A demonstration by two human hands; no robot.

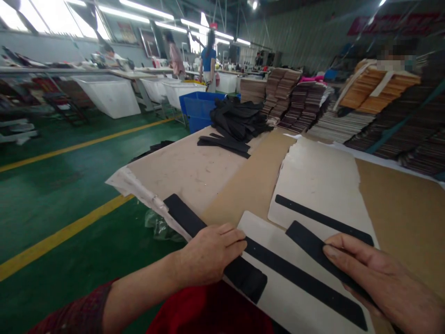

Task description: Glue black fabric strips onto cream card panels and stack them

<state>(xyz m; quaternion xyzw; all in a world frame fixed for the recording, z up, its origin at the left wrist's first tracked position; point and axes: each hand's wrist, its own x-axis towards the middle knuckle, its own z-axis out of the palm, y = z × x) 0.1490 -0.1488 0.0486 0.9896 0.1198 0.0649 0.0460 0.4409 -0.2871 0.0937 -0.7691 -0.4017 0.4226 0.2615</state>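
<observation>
My right hand [368,264] pinches a black strip [306,241] between thumb and fingers, above a white panel near the table's front edge. Under it, another black strip [306,283] lies flat along the near white panel [267,229]. My left hand [215,250] rests over a black strip stack [246,278] at the table edge, its fingertips pressed together at the near panel's left edge; what they hold, if anything, is hidden. Farther back, a second white panel [316,176] bears a black strip [323,218] across its near end.
A heap of black strips [239,120] lies at the table's far end, beside a blue bin [198,111]. Stacked bundles [281,93] stand behind the table [194,171]. White bins [111,95] and people [208,60] are farther back. Green floor is at the left.
</observation>
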